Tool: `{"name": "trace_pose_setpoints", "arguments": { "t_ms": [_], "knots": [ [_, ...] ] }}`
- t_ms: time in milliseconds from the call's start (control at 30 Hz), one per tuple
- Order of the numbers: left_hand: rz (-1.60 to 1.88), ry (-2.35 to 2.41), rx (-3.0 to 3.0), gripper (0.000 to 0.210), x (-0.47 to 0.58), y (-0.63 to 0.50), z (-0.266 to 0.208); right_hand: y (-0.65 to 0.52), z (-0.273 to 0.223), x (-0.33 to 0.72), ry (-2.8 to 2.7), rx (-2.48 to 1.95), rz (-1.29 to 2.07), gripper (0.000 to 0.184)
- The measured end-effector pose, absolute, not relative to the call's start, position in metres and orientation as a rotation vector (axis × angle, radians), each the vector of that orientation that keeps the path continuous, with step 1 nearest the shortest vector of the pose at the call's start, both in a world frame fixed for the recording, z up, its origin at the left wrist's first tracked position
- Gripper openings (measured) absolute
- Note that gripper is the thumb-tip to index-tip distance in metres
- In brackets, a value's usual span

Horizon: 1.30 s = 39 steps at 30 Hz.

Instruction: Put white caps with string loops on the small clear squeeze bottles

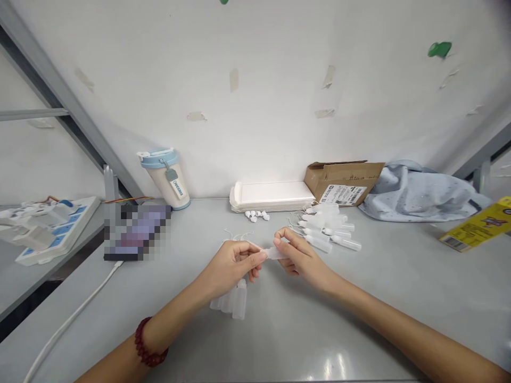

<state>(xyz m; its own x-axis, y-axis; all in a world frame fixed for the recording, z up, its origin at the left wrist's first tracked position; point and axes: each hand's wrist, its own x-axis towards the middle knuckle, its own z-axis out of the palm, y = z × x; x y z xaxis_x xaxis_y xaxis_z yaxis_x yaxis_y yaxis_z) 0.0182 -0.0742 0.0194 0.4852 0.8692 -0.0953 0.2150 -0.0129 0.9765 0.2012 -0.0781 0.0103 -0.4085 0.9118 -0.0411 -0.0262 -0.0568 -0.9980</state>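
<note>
held piece: translucent plastic, frosted. bottles: smooth, cloudy plastic. tabletop: smooth grey, glossy where light strikes. carton: brown cardboard, matt. bundled cloth: wrinkled, matt. yellow box: shiny printed card.

Sm. bottle held over worktop

L hand pinches one end, R hand the other. Fine-tipped bottles lie nr R hand; more bottles by L wrist; sm. white pieces nr white stack.
</note>
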Motion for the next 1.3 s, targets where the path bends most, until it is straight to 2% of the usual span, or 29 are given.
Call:
{"name": "trace_pose_setpoints", "arguments": {
  "t_ms": [200, 400, 600, 900, 1000, 1133, 1300],
  "knots": [
    [0.752, 0.958, 1.494, 0.026, 0.020, -0.075, 0.020, -0.078, 0.012, 0.200, -1.409, -1.019, 1.615, 0.029],
    [0.643, 0.976, 1.416, 0.040, 0.022, -0.076, 0.018, -0.078, 0.011, 0.200, -1.404, -0.989, 1.615, 0.030],
    [0.716, 0.984, 1.624, 0.032, 0.021, -0.077, 0.020, -0.077, 0.011, 0.201, -1.399, -1.009, 1.649, 0.030],
    [0.782, 0.990, 1.621, 0.026, 0.022, -0.076, 0.019, -0.078, 0.013, 0.201, -1.332, -1.012, 1.751, 0.034],
    [0.754, 1.030, 1.628, 0.030, 0.021, -0.076, 0.019, -0.080, 0.013, 0.199, -1.430, -1.025, 1.629, 0.032],
    [0.728, 1.079, 1.555, 0.041, 0.021, -0.074, 0.017, -0.083, 0.009, 0.198, -1.685, -1.058, 1.269, 0.024],
    [0.737, 1.104, 1.483, 0.041, 0.022, -0.073, 0.017, -0.084, 0.003, 0.197, -1.792, -1.065, 1.050, 0.018]
  ]
}}
